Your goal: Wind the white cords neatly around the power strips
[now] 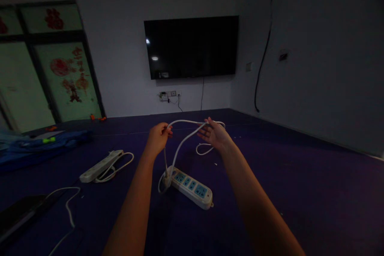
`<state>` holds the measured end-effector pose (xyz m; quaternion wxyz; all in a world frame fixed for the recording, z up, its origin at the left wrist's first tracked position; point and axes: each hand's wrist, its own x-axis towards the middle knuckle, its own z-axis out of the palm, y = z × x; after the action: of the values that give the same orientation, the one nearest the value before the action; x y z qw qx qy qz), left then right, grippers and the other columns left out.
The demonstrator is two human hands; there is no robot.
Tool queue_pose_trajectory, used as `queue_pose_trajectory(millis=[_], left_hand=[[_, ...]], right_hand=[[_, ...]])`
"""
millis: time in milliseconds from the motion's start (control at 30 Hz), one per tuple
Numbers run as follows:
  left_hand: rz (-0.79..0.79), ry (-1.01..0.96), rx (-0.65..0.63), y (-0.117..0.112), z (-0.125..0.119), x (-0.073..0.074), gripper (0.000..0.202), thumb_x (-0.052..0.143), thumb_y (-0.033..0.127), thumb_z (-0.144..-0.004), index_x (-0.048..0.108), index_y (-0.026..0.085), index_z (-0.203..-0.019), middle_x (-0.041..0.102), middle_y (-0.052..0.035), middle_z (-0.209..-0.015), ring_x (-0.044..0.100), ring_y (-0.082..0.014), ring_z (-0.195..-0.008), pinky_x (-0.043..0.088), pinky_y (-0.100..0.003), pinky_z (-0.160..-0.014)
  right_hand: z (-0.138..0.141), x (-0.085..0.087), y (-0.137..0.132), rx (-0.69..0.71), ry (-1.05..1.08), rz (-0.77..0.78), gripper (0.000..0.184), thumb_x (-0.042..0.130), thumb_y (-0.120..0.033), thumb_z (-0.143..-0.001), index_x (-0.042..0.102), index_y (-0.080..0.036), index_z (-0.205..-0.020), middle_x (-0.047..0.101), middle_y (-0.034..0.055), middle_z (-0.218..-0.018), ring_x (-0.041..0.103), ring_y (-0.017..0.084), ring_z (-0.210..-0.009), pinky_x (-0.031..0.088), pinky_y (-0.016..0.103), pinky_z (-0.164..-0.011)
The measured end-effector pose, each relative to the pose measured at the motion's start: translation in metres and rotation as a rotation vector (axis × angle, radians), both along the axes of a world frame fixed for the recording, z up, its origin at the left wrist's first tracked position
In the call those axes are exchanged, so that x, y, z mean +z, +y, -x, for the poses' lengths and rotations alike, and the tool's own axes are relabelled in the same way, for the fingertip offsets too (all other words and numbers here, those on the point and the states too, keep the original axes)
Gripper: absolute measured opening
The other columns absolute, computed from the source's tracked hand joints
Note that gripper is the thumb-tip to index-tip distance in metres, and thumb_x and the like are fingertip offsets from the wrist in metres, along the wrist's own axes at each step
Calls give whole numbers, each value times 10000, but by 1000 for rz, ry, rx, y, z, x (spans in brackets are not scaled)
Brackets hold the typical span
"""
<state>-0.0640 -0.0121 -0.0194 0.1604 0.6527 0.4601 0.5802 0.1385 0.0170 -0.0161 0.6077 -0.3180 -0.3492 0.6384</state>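
Note:
A white power strip [191, 187] with blue sockets lies on the dark purple floor [288, 192] just in front of me. Its white cord [183, 139] rises from the strip's near-left end and loops up between my hands. My left hand [158, 137] is closed, pinching the cord at the top of the loop. My right hand [215, 133] is turned palm-up with fingers curled round the cord's far loops, some of which trail on the floor behind it.
A second white power strip [100, 165] with its coiled cord lies to the left. A dark flat object [21, 213] and another white cable [67, 204] sit at lower left. Blue fabric [36, 146] lies far left. A wall-mounted TV [192, 47] hangs ahead.

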Motion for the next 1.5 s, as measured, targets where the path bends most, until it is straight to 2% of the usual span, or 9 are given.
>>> queue_pose_trajectory(millis=[233, 433, 800, 967, 1067, 1167, 1300, 1367, 1500], left_hand=[[-211, 6, 124, -3, -4, 5, 112, 486, 199, -790, 587, 151, -796, 663, -40, -736, 642, -147, -652, 498, -269, -652], [-349, 166, 200, -9, -21, 4, 148, 461, 174, -823, 605, 154, -848, 686, -62, -831, 643, -166, -778, 481, -275, -712], [-260, 313, 36, 17, -36, -28, 196, 463, 75, -813, 618, 160, -899, 687, -91, -981, 640, -179, -885, 489, -320, -800], [-241, 358, -44, 17, -48, -34, 202, 472, 44, -800, 618, 159, -881, 687, -72, -921, 636, -167, -884, 483, -305, -809], [-251, 400, -89, 14, -56, -34, 204, 479, 26, -788, 619, 155, -861, 680, -70, -912, 629, -162, -877, 478, -297, -813], [-261, 454, -84, 13, -59, -32, 161, 500, 56, -793, 620, 135, -864, 667, -103, -954, 617, -184, -917, 470, -318, -840], [-230, 458, -20, 14, -53, -31, 169, 513, 70, -791, 612, 145, -906, 655, -98, -973, 607, -191, -943, 463, -342, -866], [-195, 453, 35, 13, -49, -29, 199, 540, 86, -783, 599, 156, -960, 645, -90, -985, 604, -195, -951, 462, -361, -872], [-142, 393, 194, -2, -47, -19, 407, 666, 246, -726, 545, 120, -1093, 553, -159, -1136, 594, -233, -968, 483, -380, -818]], right_hand=[[0, -14, 9, 50, -399, -24, 337, 451, -482, -883, 543, -158, -899, 672, 67, -682, 625, 149, -578, 517, 288, -571], [-2, -25, 23, -30, -804, -84, 531, 415, -567, -863, 629, -101, -726, 637, 92, -523, 560, 115, -423, 447, 206, -436], [-32, -51, 43, -158, -1266, -94, 311, 598, -396, -778, 666, -148, -604, 669, 85, -566, 614, 152, -508, 436, 231, -498], [-36, -40, 35, -463, -1580, -148, 182, 711, -306, -666, 721, -153, -765, 707, 166, -885, 666, 281, -837, 466, 306, -658], [-30, -23, 28, -440, -1347, -375, 234, 571, -341, -806, 726, -166, -803, 715, 125, -849, 662, 230, -852, 468, 271, -690], [-21, -11, 18, -69, -1000, -564, 377, 465, -422, -864, 711, -138, -899, 710, 88, -795, 652, 161, -723, 480, 243, -647], [-13, -11, 8, 334, -909, -568, 379, 681, -298, -704, 660, -155, -1054, 682, 13, -704, 573, 91, -521, 450, 206, -526], [-11, -16, 9, 319, -930, -508, 277, 663, -248, -707, 679, -134, -959, 618, -24, -564, 492, 65, -417, 396, 184, -447], [-9, -23, 17, -22, -756, -331, 147, 541, -219, -781, 647, -117, -769, 425, -78, -404, 361, 44, -334, 295, 167, -369]])
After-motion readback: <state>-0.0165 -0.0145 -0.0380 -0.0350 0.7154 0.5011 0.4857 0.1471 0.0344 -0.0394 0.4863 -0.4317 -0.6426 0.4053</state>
